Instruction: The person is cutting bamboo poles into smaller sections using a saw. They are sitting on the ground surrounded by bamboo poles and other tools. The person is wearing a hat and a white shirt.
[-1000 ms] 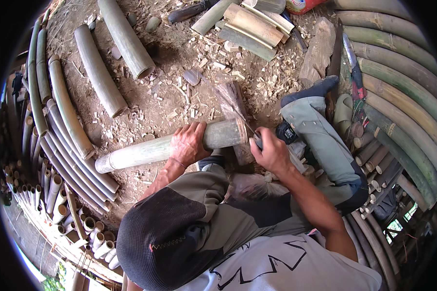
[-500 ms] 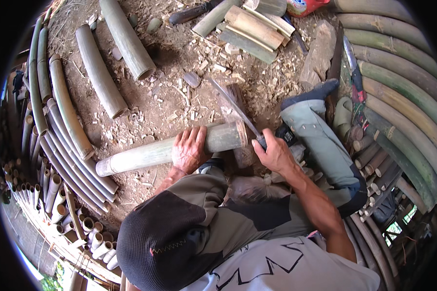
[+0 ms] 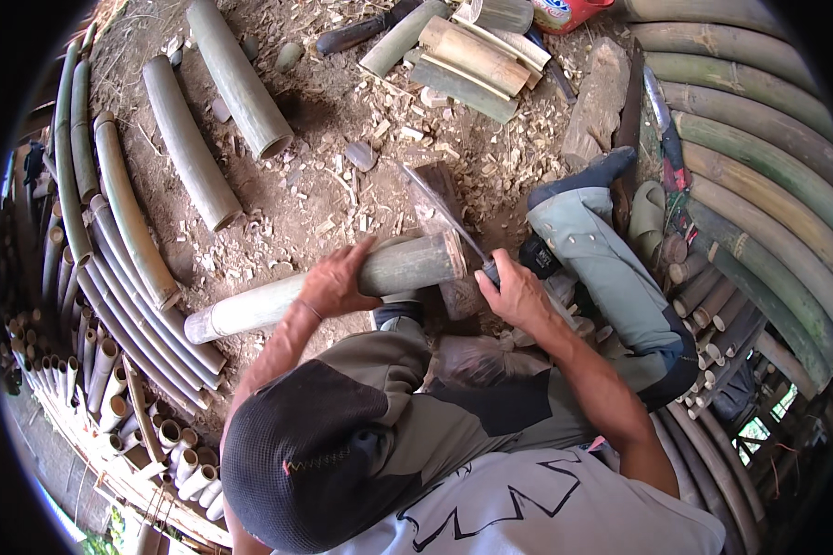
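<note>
A thick bamboo section (image 3: 250,307) lies slantwise in front of my lap, its right end raised on a wooden block (image 3: 442,199). My left hand (image 3: 340,280) grips it near the middle, thumb on the near side and fingers over the far side. In my right hand (image 3: 518,291) is the dark handle of a long-bladed knife (image 3: 440,205). The blade points up and to the left, just beyond the bamboo's right end. Whether its edge touches the bamboo there, I cannot tell.
Two bamboo tubes (image 3: 190,143) lie at the far left, with split bamboo pieces (image 3: 477,60) at the far middle. Wood chips cover the dirt. Long bamboo poles (image 3: 740,97) line the right, near another knife (image 3: 657,97) and a log (image 3: 602,102). Cut tubes (image 3: 194,481) are stacked lower left.
My left hand has shifted a little left along the bamboo, its thumb now spread to the near side. The right hand and knife have barely moved. The view has shifted slightly.
</note>
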Motion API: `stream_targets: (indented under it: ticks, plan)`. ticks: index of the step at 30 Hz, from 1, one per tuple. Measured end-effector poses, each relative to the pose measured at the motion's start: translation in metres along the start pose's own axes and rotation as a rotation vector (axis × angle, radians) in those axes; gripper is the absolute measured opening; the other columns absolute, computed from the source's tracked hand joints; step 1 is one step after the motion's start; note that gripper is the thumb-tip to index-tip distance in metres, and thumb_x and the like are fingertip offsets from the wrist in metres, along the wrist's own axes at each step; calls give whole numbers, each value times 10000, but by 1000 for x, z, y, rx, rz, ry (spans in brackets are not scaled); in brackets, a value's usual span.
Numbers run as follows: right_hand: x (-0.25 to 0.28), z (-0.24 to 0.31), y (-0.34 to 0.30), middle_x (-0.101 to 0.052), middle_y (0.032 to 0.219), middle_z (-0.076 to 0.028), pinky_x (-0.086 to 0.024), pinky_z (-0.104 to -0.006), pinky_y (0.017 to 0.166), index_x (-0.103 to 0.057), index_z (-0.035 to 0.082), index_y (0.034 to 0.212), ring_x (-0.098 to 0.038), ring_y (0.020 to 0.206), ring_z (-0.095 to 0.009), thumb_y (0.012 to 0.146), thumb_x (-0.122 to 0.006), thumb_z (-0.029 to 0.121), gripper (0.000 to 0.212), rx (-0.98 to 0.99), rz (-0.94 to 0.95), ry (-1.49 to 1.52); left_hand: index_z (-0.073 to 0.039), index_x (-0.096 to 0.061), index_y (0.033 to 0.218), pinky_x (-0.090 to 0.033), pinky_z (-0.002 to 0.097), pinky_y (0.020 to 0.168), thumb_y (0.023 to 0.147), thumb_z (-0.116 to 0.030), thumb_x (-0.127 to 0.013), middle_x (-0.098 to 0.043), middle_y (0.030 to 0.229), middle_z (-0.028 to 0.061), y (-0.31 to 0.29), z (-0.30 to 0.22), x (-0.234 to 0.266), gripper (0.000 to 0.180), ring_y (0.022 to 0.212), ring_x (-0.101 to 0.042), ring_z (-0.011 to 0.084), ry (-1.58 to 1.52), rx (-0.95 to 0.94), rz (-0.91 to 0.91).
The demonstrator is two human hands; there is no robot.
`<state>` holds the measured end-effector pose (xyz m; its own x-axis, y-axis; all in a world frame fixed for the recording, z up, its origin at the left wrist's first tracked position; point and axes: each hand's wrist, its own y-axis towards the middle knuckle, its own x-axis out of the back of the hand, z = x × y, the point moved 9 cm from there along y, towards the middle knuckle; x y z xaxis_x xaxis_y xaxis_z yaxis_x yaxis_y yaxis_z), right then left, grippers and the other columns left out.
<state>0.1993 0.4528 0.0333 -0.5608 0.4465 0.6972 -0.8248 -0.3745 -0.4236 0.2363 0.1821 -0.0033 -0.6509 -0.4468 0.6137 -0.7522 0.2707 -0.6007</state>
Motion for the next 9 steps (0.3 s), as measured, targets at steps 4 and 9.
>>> stream_targets:
  ticks: [4, 9]
  plan:
    - [6, 4, -1, -677, 888, -268, -524, -552, 692, -497, 9, 1106, -666, 806, -474, 959, -615, 305, 351, -24, 29, -2, -258, -530, 1403, -496, 486, 934, 625, -371, -839, -610, 1144, 128, 4, 1, 13, 844, 1098, -613, 367, 117, 30, 73]
    - [20, 11, -8, -686, 904, -273, -532, -550, 719, -502, 8, 1171, -666, 813, -484, 953, -627, 307, 391, -36, 8, -5, -308, -454, 1475, -442, 507, 1026, 622, -375, -845, -575, 1173, 140, 4, 3, 8, 941, 1160, -558, 367, 175, 4, -95]
